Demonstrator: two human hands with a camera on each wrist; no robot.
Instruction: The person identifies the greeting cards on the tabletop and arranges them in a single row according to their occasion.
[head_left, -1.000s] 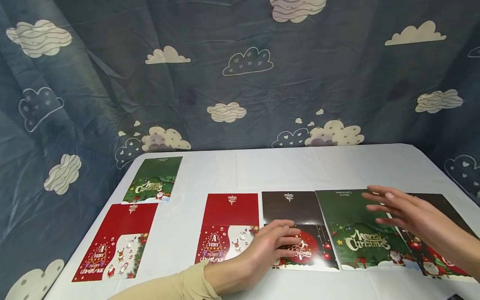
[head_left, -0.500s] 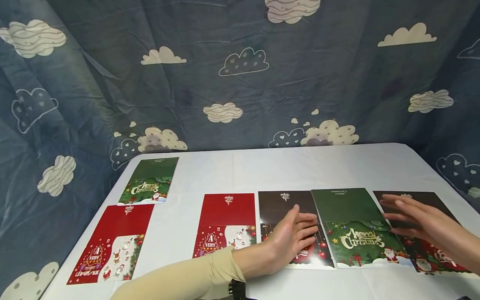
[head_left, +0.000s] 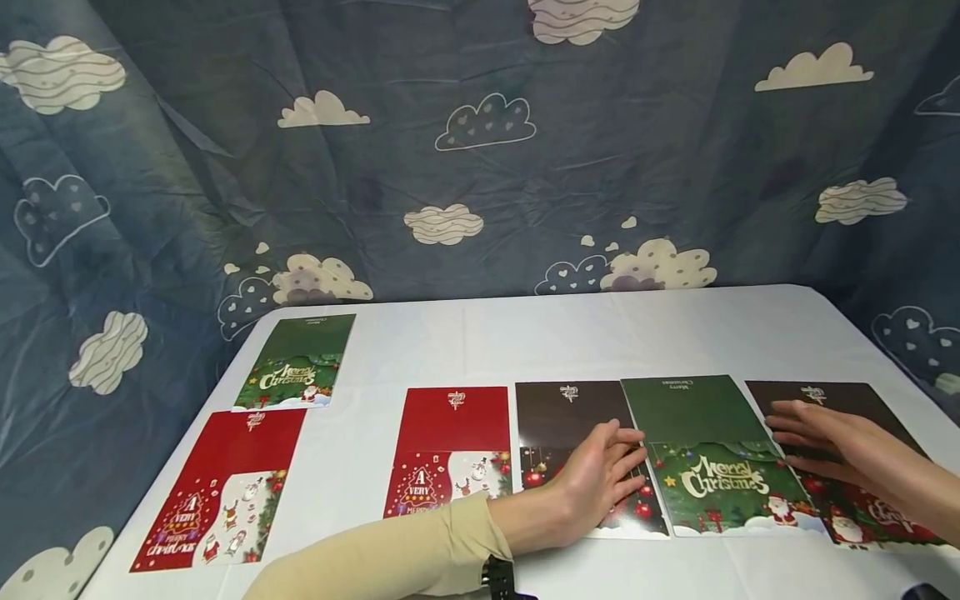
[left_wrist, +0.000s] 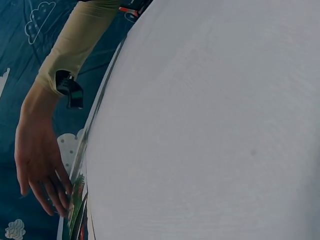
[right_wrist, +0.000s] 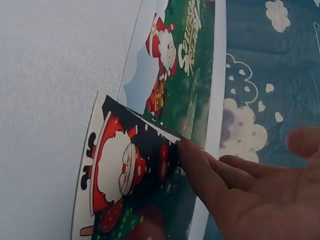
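My left hand lies over the lower half of a dark Christmas card, its fingertips near that card's right edge and the green card beside it. The fingers are loosely extended. My right hand reaches over a dark Santa card at the far right, fingers straight. In the right wrist view, the fingertips of the right hand touch this card's edge where it meets the green "Merry Christmas" card. A red card lies left of the dark one. Neither hand grips anything.
At the table's left side lie another green card and another red card. White cloth covers the table. A dark cloud-patterned curtain hangs behind. The left wrist view mostly shows white tablecloth, plus a hand and a beige sleeve.
My left hand has moved right, from between the red and dark cards to the dark card's right edge. My right hand has lowered slightly over the dark Santa card.
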